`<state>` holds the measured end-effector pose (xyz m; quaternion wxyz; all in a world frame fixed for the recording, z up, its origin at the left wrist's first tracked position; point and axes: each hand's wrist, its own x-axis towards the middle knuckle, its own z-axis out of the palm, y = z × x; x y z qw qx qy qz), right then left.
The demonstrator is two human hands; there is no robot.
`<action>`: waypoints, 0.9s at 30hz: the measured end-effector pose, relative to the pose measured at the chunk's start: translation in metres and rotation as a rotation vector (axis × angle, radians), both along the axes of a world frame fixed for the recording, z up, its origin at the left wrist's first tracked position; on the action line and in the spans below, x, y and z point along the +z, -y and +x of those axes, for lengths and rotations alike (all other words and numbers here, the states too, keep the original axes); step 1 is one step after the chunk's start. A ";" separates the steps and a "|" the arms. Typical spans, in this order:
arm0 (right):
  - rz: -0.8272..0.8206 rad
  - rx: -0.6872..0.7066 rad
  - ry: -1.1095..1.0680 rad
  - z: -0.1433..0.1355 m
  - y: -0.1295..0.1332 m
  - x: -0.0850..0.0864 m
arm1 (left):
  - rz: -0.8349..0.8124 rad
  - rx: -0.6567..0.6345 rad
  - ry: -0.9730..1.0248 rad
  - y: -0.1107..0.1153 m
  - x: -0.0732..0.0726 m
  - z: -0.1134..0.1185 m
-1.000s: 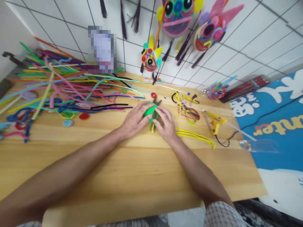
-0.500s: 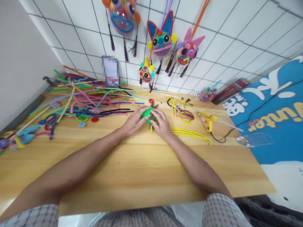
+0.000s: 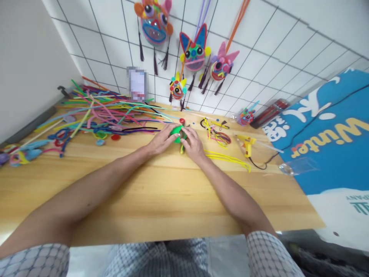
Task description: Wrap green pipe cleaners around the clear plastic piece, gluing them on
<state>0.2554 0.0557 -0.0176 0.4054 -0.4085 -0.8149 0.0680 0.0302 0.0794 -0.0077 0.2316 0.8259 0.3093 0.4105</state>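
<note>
Green piece [image 3: 177,135] over wooden surface [image 3: 161,204], between both hands: left hand [image 3: 161,141], fingers closed on it; right hand [image 3: 194,144], fingers bent, slightly parted at its 3 o'clock edge, grip uncertain. Piece seems unfinished; cannot tell how much remains. Around it: scissors [image 3: 182,149] 5 o'clock, partly hidden; red disc [image 3: 182,120] 12; glue gun [image 3: 248,145] 3; stem pile [image 3: 106,111] 10. Farther: masks [image 3: 194,54] 12–1 o'clock, apparently complete, on tiled wall [image 3: 100,40]; blue board [image 3: 331,165] 3.

The left hand [image 3: 162,141] partly hides the green piece [image 3: 176,132], while the upright panel [image 3: 137,84] is blurred out.
</note>
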 end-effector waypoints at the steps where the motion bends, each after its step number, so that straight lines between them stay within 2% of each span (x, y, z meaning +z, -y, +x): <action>1: 0.001 0.004 -0.004 0.000 0.000 0.000 | 0.006 0.000 0.002 -0.001 -0.001 0.000; 19: -0.070 -0.003 0.003 -0.004 0.005 0.002 | 0.022 0.056 -0.015 0.000 -0.004 -0.003; 27: -0.050 0.003 -0.006 -0.007 0.004 0.000 | 0.024 0.053 -0.035 0.001 0.001 -0.005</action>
